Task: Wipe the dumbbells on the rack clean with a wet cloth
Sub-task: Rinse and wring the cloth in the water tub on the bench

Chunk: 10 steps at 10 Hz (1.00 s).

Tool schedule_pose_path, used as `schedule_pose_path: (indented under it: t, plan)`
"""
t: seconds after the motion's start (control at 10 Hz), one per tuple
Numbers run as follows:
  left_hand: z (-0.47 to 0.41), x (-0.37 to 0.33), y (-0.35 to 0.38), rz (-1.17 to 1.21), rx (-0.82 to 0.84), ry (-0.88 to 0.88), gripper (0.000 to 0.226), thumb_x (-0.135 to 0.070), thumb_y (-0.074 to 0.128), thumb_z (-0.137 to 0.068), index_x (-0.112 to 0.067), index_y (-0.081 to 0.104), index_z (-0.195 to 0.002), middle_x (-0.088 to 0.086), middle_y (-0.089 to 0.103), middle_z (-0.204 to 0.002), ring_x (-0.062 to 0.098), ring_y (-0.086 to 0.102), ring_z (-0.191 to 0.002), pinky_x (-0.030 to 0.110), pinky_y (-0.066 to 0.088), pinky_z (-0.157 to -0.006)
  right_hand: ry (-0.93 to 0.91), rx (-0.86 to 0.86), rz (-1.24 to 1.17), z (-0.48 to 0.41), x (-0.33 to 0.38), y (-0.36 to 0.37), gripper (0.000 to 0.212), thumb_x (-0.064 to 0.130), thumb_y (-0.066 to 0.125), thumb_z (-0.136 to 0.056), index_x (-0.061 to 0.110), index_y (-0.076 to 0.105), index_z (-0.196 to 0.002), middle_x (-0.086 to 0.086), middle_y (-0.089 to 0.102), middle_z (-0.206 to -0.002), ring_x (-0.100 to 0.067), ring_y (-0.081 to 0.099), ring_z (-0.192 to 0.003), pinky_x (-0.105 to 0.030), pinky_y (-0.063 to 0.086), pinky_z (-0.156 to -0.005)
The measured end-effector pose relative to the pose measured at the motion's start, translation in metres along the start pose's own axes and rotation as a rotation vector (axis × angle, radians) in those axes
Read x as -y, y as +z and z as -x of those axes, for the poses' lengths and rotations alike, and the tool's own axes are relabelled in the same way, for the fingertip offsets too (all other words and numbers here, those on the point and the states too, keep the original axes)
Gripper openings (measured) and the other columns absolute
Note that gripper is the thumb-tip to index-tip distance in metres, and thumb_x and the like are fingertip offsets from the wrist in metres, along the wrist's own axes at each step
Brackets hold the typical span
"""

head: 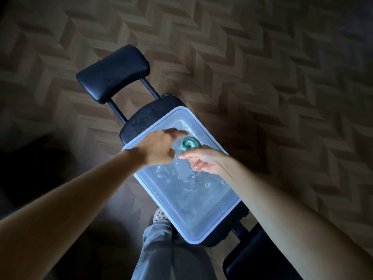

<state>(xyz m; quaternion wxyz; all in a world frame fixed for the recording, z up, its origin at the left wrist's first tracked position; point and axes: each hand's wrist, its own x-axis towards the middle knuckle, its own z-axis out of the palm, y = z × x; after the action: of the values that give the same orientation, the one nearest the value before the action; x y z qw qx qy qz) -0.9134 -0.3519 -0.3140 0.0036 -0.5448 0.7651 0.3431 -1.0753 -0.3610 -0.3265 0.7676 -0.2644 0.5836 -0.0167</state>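
Prep only imo: balled green-white wet cloth [189, 145] just past wet right hand [204, 161], can't tell if gripped, left hand [159, 148] splayed beside it, dumbbells not wiped yet.

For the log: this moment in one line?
cloth: balled, over water tub | left hand: open, reaching | right hand: wet, at cloth, grip unclear

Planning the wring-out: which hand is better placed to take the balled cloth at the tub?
Probably right: the right hand, already wet, sits right at the cloth over the tub; the left hand hovers beside it.
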Motion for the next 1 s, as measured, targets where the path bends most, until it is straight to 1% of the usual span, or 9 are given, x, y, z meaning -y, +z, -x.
schedule_pose_path:
  t: [0.1,0.2,0.3,0.4,0.5,0.7,0.8,0.9,1.0]
  plan:
    - [0.000,0.007,0.009,-0.463,-0.085,0.357,0.098,0.008,0.064,-0.058,-0.008,0.021,-0.144,0.015,0.046,-0.140,0.025,0.068,-0.085,0.022,0.048,-0.050,0.104,0.105,-0.002,0.002,0.005,-0.003,0.027,0.005,0.058,-0.087,0.019,0.043,-0.070,0.010,0.030,-0.043,-0.002,0.025,-0.035,-0.011,0.016,-0.035]
    - [-0.008,0.001,0.011,-0.674,-0.209,0.476,0.092,0.004,0.064,-0.042,0.002,0.035,-0.129,0.017,0.063,-0.117,0.017,0.068,-0.071,0.013,0.035,-0.037,0.131,0.201,0.027,0.005,0.006,0.000,0.037,0.006,0.050,-0.091,0.022,0.032,-0.063,0.011,0.026,-0.040,-0.003,0.023,-0.033,-0.013,0.015,-0.035]
    - [-0.023,0.000,0.014,-0.584,-0.224,0.582,0.088,0.002,0.081,-0.045,0.002,0.043,-0.124,0.012,0.066,-0.092,0.015,0.062,-0.055,0.017,0.038,-0.037,0.115,0.255,0.101,0.005,0.007,0.002,0.038,0.004,0.049,-0.090,0.021,0.029,-0.063,0.010,0.025,-0.041,-0.004,0.021,-0.033,-0.012,0.014,-0.036]
    - [-0.030,0.001,0.014,-0.468,-0.042,0.515,0.054,-0.003,0.074,-0.072,0.003,0.053,-0.121,0.013,0.063,-0.096,0.025,0.067,-0.067,0.025,0.050,-0.053,0.092,0.215,0.186,0.003,0.009,0.003,0.038,-0.001,0.048,-0.088,0.021,0.029,-0.063,0.010,0.026,-0.042,-0.003,0.021,-0.034,-0.013,0.014,-0.033]
    - [-0.033,0.000,0.018,-0.422,0.174,0.213,0.032,-0.014,0.047,-0.093,-0.006,0.045,-0.124,0.011,0.058,-0.109,0.031,0.062,-0.090,0.032,0.045,-0.073,0.039,0.094,0.271,0.000,0.007,0.009,0.038,-0.006,0.042,-0.083,0.020,0.026,-0.062,0.005,0.023,-0.048,-0.005,0.019,-0.035,-0.016,0.013,-0.034]
    - [-0.034,0.004,0.028,-0.167,0.292,-0.081,0.025,-0.018,0.055,-0.086,-0.010,0.056,-0.109,0.016,0.059,-0.109,0.032,0.059,-0.095,0.032,0.044,-0.074,-0.220,-0.216,0.857,-0.008,-0.002,0.022,0.032,-0.001,0.045,-0.082,0.014,0.029,-0.060,-0.001,0.034,-0.056,-0.014,0.032,-0.048,-0.022,0.022,-0.041]
    - [-0.030,-0.008,0.025,0.014,0.315,-0.200,0.008,-0.009,0.054,-0.085,-0.013,0.055,-0.079,0.012,0.059,-0.085,0.031,0.057,-0.083,0.025,0.039,-0.065,-0.420,-0.244,1.246,-0.010,-0.005,0.013,0.032,0.000,0.045,-0.080,0.015,0.029,-0.057,-0.002,0.036,-0.057,-0.021,0.039,-0.054,-0.025,0.023,-0.044]
    - [-0.027,-0.022,0.025,0.196,0.276,-0.298,0.033,-0.002,0.049,-0.086,-0.018,0.038,-0.059,-0.001,0.038,-0.060,0.018,0.040,-0.053,0.011,0.029,-0.042,-0.497,-0.311,1.438,-0.004,0.001,0.010,0.011,-0.002,0.046,-0.080,-0.002,0.057,-0.077,-0.018,0.060,-0.076,-0.036,0.057,-0.079,-0.027,0.033,-0.060]
    - [-0.025,-0.030,0.029,0.370,0.246,-0.413,0.036,0.006,0.045,-0.085,-0.013,0.037,-0.056,0.001,0.039,-0.049,0.009,0.036,-0.040,0.007,0.025,-0.029,-0.549,-0.276,1.596,-0.001,0.009,0.006,0.026,0.001,0.047,-0.082,-0.001,0.062,-0.104,-0.023,0.065,-0.102,-0.038,0.061,-0.096,-0.034,0.043,-0.072]
